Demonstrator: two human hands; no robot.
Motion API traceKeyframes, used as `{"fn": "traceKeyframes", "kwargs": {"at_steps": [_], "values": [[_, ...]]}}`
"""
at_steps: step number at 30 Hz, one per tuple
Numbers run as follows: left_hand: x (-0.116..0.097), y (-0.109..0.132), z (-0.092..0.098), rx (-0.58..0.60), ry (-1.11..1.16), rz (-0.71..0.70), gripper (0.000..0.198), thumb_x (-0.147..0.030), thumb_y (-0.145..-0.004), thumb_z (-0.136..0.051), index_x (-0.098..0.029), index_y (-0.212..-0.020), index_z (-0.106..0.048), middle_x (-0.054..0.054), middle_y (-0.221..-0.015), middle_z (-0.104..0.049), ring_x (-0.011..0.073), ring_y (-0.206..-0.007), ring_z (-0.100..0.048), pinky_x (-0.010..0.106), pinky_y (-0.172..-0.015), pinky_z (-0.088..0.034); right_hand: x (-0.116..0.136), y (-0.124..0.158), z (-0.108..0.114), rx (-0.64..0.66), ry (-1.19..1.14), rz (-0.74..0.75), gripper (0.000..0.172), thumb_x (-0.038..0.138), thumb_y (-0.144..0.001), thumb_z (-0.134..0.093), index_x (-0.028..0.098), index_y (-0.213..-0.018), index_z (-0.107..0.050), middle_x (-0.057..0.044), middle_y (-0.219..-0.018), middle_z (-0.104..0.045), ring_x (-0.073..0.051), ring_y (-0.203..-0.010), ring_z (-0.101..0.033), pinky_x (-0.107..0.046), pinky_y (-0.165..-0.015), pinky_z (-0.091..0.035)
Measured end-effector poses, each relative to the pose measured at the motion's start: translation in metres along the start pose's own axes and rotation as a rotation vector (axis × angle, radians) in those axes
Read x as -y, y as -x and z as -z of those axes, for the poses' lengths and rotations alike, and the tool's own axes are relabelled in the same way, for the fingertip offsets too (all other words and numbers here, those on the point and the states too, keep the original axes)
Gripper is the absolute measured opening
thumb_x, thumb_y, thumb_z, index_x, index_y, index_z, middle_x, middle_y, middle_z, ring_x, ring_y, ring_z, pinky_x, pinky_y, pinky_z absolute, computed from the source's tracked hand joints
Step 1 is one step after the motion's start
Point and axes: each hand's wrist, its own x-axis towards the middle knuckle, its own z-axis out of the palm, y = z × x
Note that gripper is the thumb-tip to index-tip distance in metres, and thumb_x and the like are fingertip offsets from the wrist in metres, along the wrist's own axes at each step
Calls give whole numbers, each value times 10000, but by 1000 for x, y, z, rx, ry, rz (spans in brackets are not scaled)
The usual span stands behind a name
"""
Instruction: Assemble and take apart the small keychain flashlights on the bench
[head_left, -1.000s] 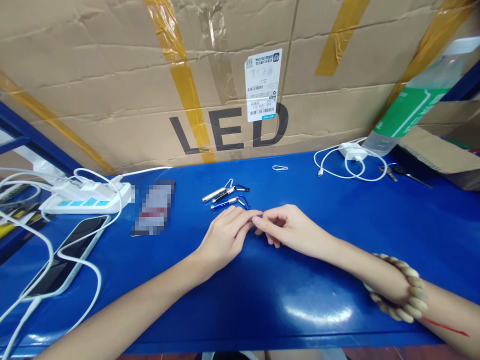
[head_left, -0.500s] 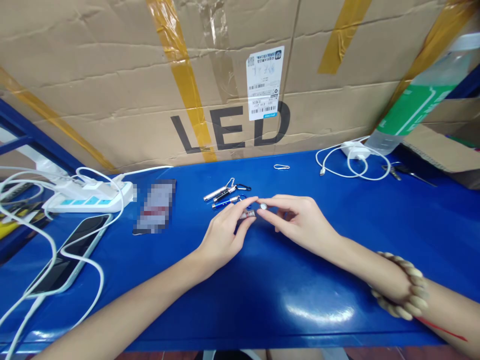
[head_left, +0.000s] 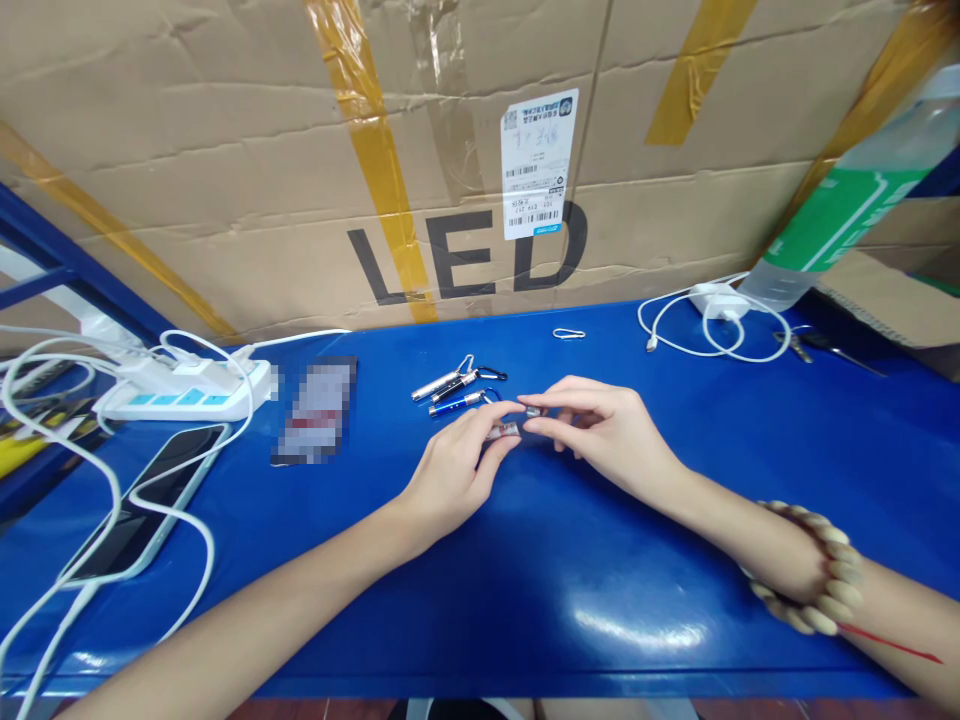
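Observation:
My left hand (head_left: 452,463) pinches a small silver flashlight tube (head_left: 507,430) with red marks between thumb and fingers; most of the tube is hidden. Facing it, my right hand (head_left: 611,425) grips a tiny round silver piece (head_left: 533,411), like a button cell, just above the tube's end and apart from it. Beyond my left hand three slim keychain flashlights lie side by side: a silver one (head_left: 435,386), a black one (head_left: 451,388) and a blue one (head_left: 455,404), with carabiner clips. A loose silver carabiner (head_left: 568,334) rests farther back.
A large cardboard box (head_left: 262,200) stands behind the blue table (head_left: 570,600). At left are a power strip (head_left: 195,400), white cables, a phone (head_left: 150,505) and a blurred flat packet (head_left: 315,410). At right are a coiled cable (head_left: 720,345), a bottle (head_left: 847,220) and keys (head_left: 799,345).
The silver piece in my right fingers has turned from showing its round face to showing its side. Both hands stay close together; the whole view has shifted slightly.

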Motion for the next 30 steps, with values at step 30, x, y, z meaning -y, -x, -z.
{"fn": "traceKeyframes", "kwargs": {"at_steps": [30], "values": [[-1, 2, 3, 141, 24, -149, 146, -174, -888, -404, -161, -944, -538, 42, -858, -635, 135, -782, -596, 232, -705, -486, -2, -10, 11, 387, -169, -416, 175, 280, -561, -749, 137, -568, -647, 30, -436, -532, -55, -390, -453, -144, -328, -355]]}}
